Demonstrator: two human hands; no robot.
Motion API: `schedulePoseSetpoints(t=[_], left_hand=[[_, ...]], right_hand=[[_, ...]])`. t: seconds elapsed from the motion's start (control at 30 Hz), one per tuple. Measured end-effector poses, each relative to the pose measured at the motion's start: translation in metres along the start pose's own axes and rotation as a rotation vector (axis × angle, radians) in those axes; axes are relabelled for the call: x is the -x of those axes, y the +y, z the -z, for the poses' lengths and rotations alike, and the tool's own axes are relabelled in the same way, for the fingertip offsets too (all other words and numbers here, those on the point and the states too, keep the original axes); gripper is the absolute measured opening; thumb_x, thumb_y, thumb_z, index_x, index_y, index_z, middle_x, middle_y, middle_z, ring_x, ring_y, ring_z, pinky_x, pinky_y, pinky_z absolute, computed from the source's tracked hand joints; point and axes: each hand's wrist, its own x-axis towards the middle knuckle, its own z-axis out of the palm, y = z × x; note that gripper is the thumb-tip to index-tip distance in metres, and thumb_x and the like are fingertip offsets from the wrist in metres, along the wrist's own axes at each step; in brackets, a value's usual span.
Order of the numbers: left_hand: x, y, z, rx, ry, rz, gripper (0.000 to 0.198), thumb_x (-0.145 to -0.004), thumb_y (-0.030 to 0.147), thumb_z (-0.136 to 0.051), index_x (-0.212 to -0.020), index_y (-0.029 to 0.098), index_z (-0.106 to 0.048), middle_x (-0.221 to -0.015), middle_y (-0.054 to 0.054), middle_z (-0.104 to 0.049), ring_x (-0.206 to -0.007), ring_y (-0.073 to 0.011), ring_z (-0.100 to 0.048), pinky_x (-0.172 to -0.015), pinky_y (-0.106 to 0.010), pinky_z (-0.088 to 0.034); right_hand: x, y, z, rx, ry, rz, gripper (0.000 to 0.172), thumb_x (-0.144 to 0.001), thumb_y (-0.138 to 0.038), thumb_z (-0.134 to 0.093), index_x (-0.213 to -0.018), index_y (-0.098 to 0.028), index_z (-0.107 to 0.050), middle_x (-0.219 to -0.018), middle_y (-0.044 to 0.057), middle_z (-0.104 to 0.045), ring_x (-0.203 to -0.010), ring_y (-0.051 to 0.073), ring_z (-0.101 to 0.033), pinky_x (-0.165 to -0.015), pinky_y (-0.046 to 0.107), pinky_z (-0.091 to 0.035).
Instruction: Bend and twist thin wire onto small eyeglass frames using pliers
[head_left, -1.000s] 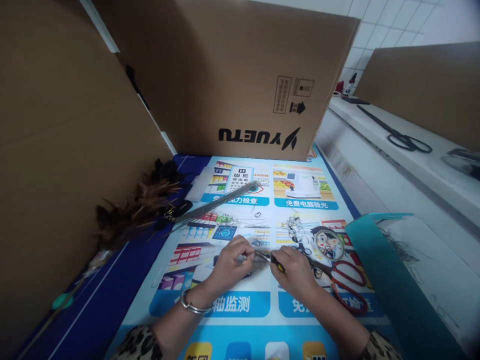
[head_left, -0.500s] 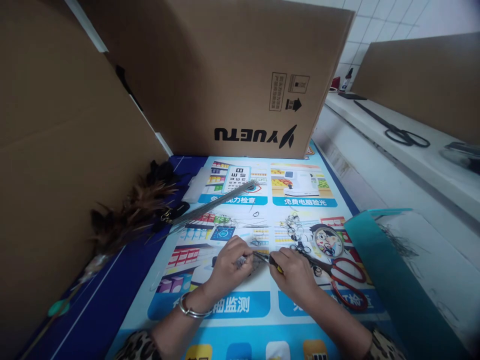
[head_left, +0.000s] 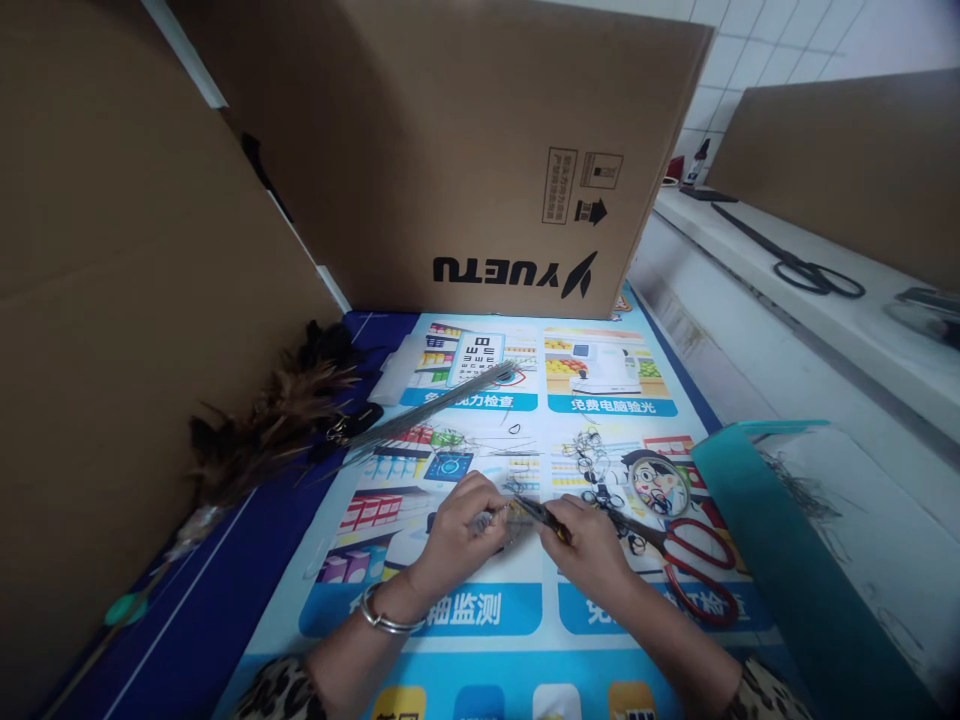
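Observation:
My left hand is closed in a pinch on a thin piece of wire just above the printed mat. My right hand is wrapped round small pliers with yellow-and-black handles, whose jaws meet the wire between the two hands. A silver bangle sits on my left wrist. Several small bent wire loops lie on the mat just beyond my right hand.
Red-handled scissors lie right of my right hand. A bundle of straight wires and a feather duster lie at the left. Cardboard boxes wall in the back and left. A teal tray stands at the right.
Both hands stay together on the wire and pliers; the pliers' tip has tilted slightly. The camera has shifted a little.

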Motion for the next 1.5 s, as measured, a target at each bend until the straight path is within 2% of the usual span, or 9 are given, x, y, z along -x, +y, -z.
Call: schedulePoseSetpoints(t=[0.13, 0.2, 0.3, 0.43, 0.63, 0.9, 1.17, 1.5], left_hand=[[0.001, -0.003, -0.001, -0.049, 0.047, 0.006, 0.007, -0.076, 0.013, -0.049, -0.072, 0.015, -0.054, -0.069, -0.004, -0.052, -0.069, -0.0169, -0.048, -0.064, -0.031, -0.04], [0.002, -0.004, -0.001, -0.07, 0.068, 0.003, 0.006, -0.076, 0.013, -0.05, -0.073, 0.015, -0.054, -0.07, -0.005, -0.052, -0.07, -0.0173, -0.048, -0.064, -0.031, -0.041], [0.003, -0.004, -0.002, -0.094, 0.096, -0.014, 0.005, -0.076, 0.013, -0.05, -0.073, 0.015, -0.054, -0.07, -0.005, -0.052, -0.07, -0.0176, -0.048, -0.065, -0.032, -0.041], [0.003, -0.004, -0.003, -0.129, 0.115, -0.053, 0.005, -0.076, 0.013, -0.051, -0.076, 0.015, -0.055, -0.07, -0.005, -0.053, -0.07, -0.0179, -0.048, -0.065, -0.033, -0.041], [0.004, -0.003, -0.004, -0.165, 0.126, -0.119, 0.008, -0.076, 0.012, -0.051, -0.082, 0.016, -0.055, -0.072, -0.005, -0.055, -0.071, -0.0183, -0.048, -0.065, -0.033, -0.041], [0.004, -0.003, -0.005, -0.148, 0.094, -0.141, 0.009, -0.076, 0.012, -0.052, -0.083, 0.017, -0.056, -0.071, -0.005, -0.056, -0.07, -0.0177, -0.05, -0.063, -0.032, -0.042], [0.005, -0.005, -0.005, -0.149, 0.095, -0.14, 0.007, -0.077, 0.013, -0.052, -0.082, 0.016, -0.056, -0.071, -0.005, -0.056, -0.07, -0.0176, -0.05, -0.064, -0.033, -0.042], [0.006, -0.005, -0.003, -0.152, 0.085, -0.122, 0.007, -0.076, 0.012, -0.053, -0.081, 0.016, -0.056, -0.071, -0.005, -0.055, -0.07, -0.0178, -0.05, -0.065, -0.034, -0.043]], right_hand=[[0.0, 0.002, 0.001, -0.041, 0.123, -0.022, 0.012, -0.084, -0.025, -0.043, -0.082, -0.018, -0.053, -0.077, 0.004, -0.052, -0.072, 0.015, -0.05, -0.059, 0.022, -0.036], [0.002, 0.001, 0.001, -0.024, 0.136, 0.004, 0.013, -0.084, -0.025, -0.043, -0.085, -0.018, -0.054, -0.08, 0.005, -0.052, -0.075, 0.016, -0.05, -0.062, 0.023, -0.037], [0.005, -0.003, -0.001, 0.033, 0.079, 0.035, 0.013, -0.082, -0.025, -0.045, -0.089, -0.018, -0.054, -0.083, 0.006, -0.053, -0.077, 0.017, -0.05, -0.062, 0.024, -0.037], [0.007, -0.009, -0.003, 0.096, 0.007, 0.001, 0.011, -0.08, -0.024, -0.047, -0.087, -0.02, -0.055, -0.081, 0.004, -0.053, -0.076, 0.017, -0.05, -0.06, 0.023, -0.036], [0.007, -0.013, -0.001, 0.111, 0.014, -0.048, 0.012, -0.081, -0.025, -0.046, -0.087, -0.02, -0.056, -0.081, 0.004, -0.053, -0.077, 0.017, -0.05, -0.062, 0.023, -0.037], [0.007, -0.013, -0.002, 0.063, 0.007, -0.021, 0.01, -0.082, -0.025, -0.046, -0.079, -0.02, -0.054, -0.076, 0.003, -0.053, -0.071, 0.015, -0.05, -0.057, 0.021, -0.035], [0.006, -0.013, -0.002, 0.074, -0.02, -0.028, 0.01, -0.082, -0.023, -0.045, -0.083, -0.02, -0.054, -0.078, 0.003, -0.053, -0.073, 0.015, -0.051, -0.059, 0.021, -0.036], [0.006, -0.013, -0.002, 0.082, -0.024, -0.002, 0.009, -0.082, -0.021, -0.044, -0.078, -0.02, -0.052, -0.075, 0.002, -0.054, -0.069, 0.014, -0.051, -0.056, 0.02, -0.034]])
